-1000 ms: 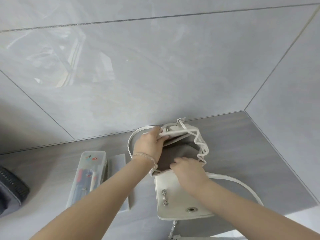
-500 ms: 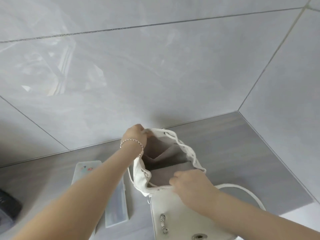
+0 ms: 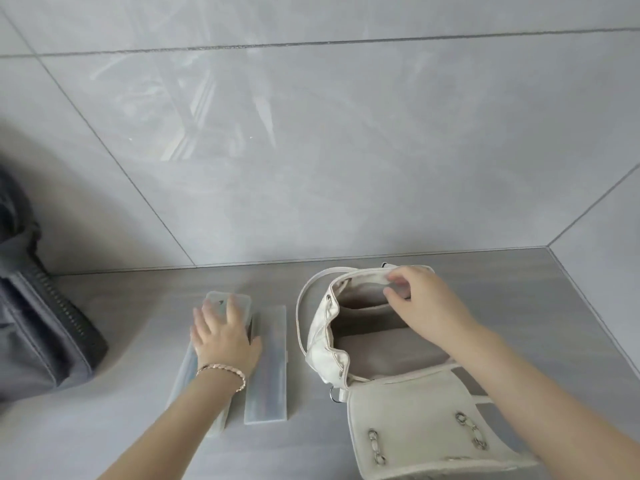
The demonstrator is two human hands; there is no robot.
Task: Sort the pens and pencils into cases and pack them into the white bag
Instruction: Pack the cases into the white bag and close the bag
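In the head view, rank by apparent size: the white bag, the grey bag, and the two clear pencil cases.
1. White leather bag.
2. Dark grey fabric bag, cropped by the frame, so unsure.
3. Uncovered translucent plastic pencil case and the translucent case under the left hand: look alike.

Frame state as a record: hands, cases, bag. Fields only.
left hand: rests on left case, fingers spread, blurred
right hand: pinches far rim of white bag
right case: flat on counter, untouched, beside left case
bag state: mouth open, flap laid toward the camera, no case seen inside
grey bag: at left edge
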